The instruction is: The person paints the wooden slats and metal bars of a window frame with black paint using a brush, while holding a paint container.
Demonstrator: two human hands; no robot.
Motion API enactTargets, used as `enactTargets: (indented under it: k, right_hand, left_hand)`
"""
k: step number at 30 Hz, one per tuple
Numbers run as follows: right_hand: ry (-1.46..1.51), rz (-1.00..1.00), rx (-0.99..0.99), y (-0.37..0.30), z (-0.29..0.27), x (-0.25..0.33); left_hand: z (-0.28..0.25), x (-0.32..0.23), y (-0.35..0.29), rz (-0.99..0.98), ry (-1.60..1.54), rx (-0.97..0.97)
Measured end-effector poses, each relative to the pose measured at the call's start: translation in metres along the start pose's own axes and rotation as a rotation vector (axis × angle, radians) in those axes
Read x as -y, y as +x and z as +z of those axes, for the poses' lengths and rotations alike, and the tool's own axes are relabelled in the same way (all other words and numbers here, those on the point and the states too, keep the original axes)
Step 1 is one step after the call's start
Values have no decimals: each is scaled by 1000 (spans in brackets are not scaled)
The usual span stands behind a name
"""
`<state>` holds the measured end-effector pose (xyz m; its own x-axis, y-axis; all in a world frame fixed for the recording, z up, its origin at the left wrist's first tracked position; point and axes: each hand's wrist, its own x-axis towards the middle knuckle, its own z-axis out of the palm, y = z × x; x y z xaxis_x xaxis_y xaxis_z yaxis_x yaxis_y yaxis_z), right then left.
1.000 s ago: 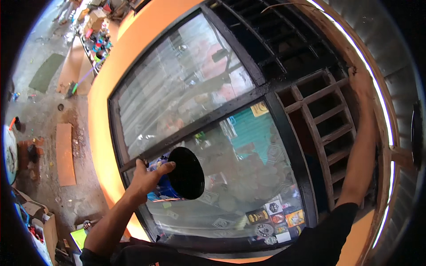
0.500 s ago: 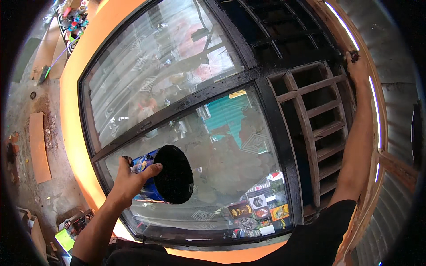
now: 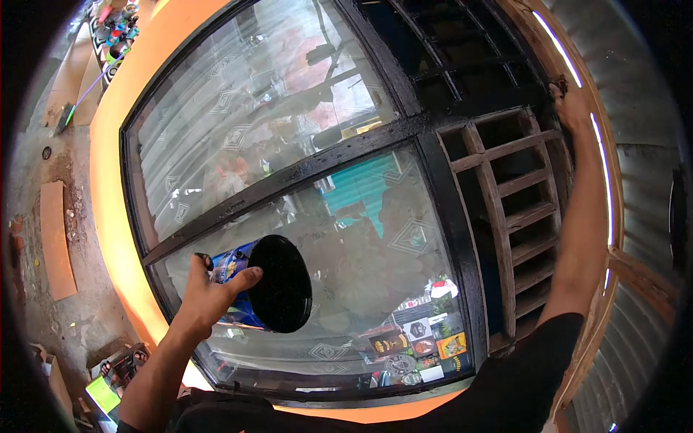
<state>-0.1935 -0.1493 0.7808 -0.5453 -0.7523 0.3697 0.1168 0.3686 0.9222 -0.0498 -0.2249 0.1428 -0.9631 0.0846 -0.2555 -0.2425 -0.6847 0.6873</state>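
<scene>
A blue printed paint can (image 3: 242, 285), its wide mouth black inside, is tilted toward the right in front of the window. Around its side are the fingers of my left hand (image 3: 209, 292), with the thumb over the rim; dark smears mark the fingertips. My right arm reaches up along the right side. At the top of the wooden lattice, my right hand (image 3: 572, 108) is closed by the frame's edge, around something small and dark that I cannot make out. The lattice's upper part (image 3: 462, 50) is glossy black, while its lower slats (image 3: 523, 180) are bare, greyish wood.
Large glass panes (image 3: 346, 267) in a black window frame (image 3: 289, 175) fill the middle, with several stickers (image 3: 419, 346) low on the glass. An orange wall (image 3: 108, 209) borders them. Corrugated metal sheets (image 3: 642, 216) rise at right. On the floor at left lie a board (image 3: 56, 238) and a broom (image 3: 68, 115).
The view has shifted slightly, moving the window a little to the left in the picture. My right hand stays near the top of the bare lattice; my left still holds the can.
</scene>
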Motion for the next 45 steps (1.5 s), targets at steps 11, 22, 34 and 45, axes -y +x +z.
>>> enactTargets:
  k: [11, 22, 34, 45]
  right_hand:
    - [190, 173, -48, -21, -13, 4]
    - [170, 241, 36, -18, -12, -22]
    - [155, 291, -320, -53, 18, 0]
    - [136, 313, -180, -50, 13, 3]
  left_hand:
    - [2, 19, 9, 19, 100, -46]
    - [-6, 18, -10, -20, 72, -44]
    - [-18, 12, -18, -34, 9, -52]
    - [-18, 10, -19, -10, 13, -68]
